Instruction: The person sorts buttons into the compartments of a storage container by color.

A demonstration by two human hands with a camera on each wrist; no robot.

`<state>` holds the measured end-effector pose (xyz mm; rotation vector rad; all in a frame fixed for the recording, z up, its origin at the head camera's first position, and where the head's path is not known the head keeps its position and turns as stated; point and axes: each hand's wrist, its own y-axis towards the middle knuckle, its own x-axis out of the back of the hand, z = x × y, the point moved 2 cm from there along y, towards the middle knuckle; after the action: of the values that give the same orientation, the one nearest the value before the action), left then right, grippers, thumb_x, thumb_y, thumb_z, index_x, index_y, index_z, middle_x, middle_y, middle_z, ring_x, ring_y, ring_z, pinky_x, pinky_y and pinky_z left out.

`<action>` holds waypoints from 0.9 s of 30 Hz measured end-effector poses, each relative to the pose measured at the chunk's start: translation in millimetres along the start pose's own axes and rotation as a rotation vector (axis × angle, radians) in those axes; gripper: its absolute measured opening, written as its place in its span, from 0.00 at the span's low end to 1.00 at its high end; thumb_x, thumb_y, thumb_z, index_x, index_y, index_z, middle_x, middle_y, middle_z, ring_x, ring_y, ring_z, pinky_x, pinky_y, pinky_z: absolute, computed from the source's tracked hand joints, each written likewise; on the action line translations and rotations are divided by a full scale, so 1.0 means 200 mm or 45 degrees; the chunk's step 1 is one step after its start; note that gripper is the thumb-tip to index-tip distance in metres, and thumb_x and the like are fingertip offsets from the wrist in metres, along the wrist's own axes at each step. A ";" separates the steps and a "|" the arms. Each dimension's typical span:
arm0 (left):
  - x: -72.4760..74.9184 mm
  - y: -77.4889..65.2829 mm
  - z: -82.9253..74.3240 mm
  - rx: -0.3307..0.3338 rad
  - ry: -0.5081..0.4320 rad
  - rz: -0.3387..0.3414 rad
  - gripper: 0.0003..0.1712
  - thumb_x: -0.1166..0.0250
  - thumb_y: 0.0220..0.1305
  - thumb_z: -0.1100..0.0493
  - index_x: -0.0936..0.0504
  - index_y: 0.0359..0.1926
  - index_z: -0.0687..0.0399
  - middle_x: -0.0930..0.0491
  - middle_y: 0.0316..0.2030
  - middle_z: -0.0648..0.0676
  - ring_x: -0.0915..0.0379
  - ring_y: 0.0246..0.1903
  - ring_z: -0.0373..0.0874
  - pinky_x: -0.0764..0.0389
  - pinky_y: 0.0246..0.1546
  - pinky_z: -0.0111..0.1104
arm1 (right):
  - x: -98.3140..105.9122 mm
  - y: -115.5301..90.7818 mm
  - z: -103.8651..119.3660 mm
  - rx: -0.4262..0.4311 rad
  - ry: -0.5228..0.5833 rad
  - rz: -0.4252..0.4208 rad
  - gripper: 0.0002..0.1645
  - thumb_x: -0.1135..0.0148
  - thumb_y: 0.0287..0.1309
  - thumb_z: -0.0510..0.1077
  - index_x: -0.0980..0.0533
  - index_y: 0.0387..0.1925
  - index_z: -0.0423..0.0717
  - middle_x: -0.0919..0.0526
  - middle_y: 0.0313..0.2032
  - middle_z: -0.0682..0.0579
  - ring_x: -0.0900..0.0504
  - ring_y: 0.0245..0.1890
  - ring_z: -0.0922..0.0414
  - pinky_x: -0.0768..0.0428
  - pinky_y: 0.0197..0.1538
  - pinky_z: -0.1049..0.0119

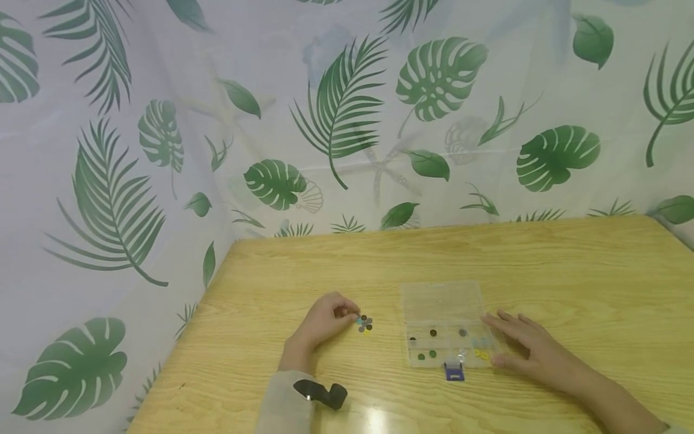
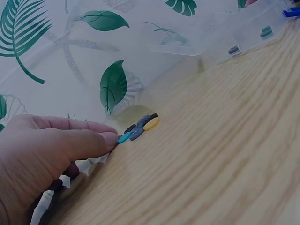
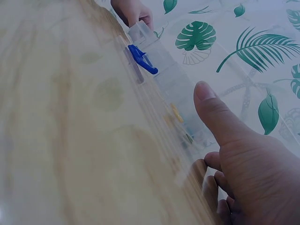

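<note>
A: Nearest the left wrist camera, the left hand (image 2: 42, 154) is seen, thumb and forefinger brought together; is anything held?
B: A teal disc (image 2: 124, 137) is met by the fingertips; whether it is pinched cannot be told. It is set at the edge of a small pile (image 1: 369, 327) of dark, grey and yellow discs.
A: And the right hand (image 3: 258, 164)?
B: It is held loosely open, nothing gripped, at the right side of a clear box (image 1: 444, 346); whether the box is touched cannot be told.
A: How is the box placed?
B: To the right of the pile, its lid (image 1: 441, 301) laid back, its blue latch (image 1: 454, 372) turned frontward. Green discs (image 1: 432, 354) are held in the front-left compartment, yellow discs (image 1: 482, 354) at front right.
A: And farther out?
B: Everything is carried by a wood-grained bench (image 1: 325, 265), backed by a leaf-printed cloth (image 1: 358, 211).
</note>
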<state>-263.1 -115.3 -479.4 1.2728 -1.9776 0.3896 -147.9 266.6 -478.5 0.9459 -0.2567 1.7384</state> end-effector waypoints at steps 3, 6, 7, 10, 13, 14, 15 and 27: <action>0.00 0.00 -0.01 -0.017 0.029 -0.008 0.05 0.35 0.60 0.58 0.15 0.37 0.46 0.26 0.29 0.42 0.32 0.32 0.38 0.28 0.36 0.30 | 0.00 0.00 -0.01 0.004 -0.003 -0.003 0.41 0.33 0.53 0.46 0.37 0.68 0.49 0.39 0.62 0.25 0.46 0.62 0.23 0.55 0.56 0.24; 0.00 0.00 -0.02 -0.039 0.058 -0.012 0.04 0.35 0.60 0.58 0.15 0.36 0.45 0.26 0.29 0.42 0.33 0.32 0.37 0.28 0.37 0.30 | 0.00 0.00 -0.02 0.001 -0.010 -0.004 0.41 0.33 0.53 0.46 0.37 0.68 0.50 0.39 0.63 0.25 0.46 0.62 0.23 0.56 0.57 0.25; 0.00 0.00 -0.02 -0.042 0.067 -0.012 0.04 0.35 0.60 0.58 0.16 0.36 0.45 0.26 0.29 0.42 0.33 0.32 0.37 0.28 0.37 0.30 | 0.00 0.00 -0.02 -0.003 -0.013 -0.005 0.41 0.33 0.53 0.46 0.37 0.68 0.50 0.39 0.63 0.25 0.46 0.62 0.23 0.55 0.57 0.25; 0.00 0.01 -0.02 -0.042 0.081 -0.009 0.03 0.35 0.60 0.58 0.16 0.36 0.45 0.26 0.29 0.42 0.33 0.32 0.37 0.29 0.36 0.30 | 0.00 0.00 -0.02 -0.016 -0.012 0.000 0.41 0.33 0.53 0.46 0.37 0.68 0.51 0.40 0.63 0.25 0.47 0.62 0.22 0.55 0.56 0.24; -0.01 0.01 -0.01 -0.047 0.111 -0.014 0.03 0.34 0.60 0.56 0.16 0.35 0.44 0.27 0.28 0.42 0.34 0.31 0.37 0.29 0.35 0.29 | 0.00 0.00 -0.01 -0.023 -0.004 0.006 0.41 0.33 0.53 0.47 0.37 0.68 0.51 0.40 0.63 0.25 0.49 0.62 0.22 0.55 0.54 0.23; -0.01 0.01 -0.01 -0.056 0.126 -0.018 0.02 0.34 0.60 0.56 0.16 0.35 0.44 0.28 0.28 0.42 0.34 0.30 0.37 0.30 0.35 0.29 | 0.00 0.00 -0.01 -0.023 0.001 0.008 0.41 0.33 0.53 0.46 0.37 0.68 0.51 0.40 0.63 0.25 0.49 0.62 0.21 0.55 0.54 0.23; -0.01 0.01 -0.01 -0.064 0.141 -0.024 0.02 0.34 0.60 0.55 0.17 0.35 0.44 0.28 0.27 0.42 0.35 0.30 0.37 0.30 0.34 0.29 | 0.00 0.00 -0.01 -0.023 0.003 0.011 0.41 0.33 0.53 0.46 0.37 0.68 0.51 0.40 0.63 0.25 0.49 0.62 0.21 0.55 0.54 0.23; -0.03 0.00 -0.04 -0.067 0.242 -0.091 0.03 0.34 0.61 0.54 0.16 0.33 0.46 0.29 0.23 0.41 0.36 0.27 0.36 0.31 0.31 0.27 | 0.00 0.00 -0.02 -0.005 -0.025 -0.006 0.41 0.32 0.52 0.46 0.37 0.67 0.50 0.39 0.63 0.26 0.46 0.61 0.23 0.54 0.57 0.25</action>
<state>-258.9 -107.2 -478.7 1.2230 -1.7671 0.4050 -149.1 268.5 -481.3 0.9602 -0.2706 1.7242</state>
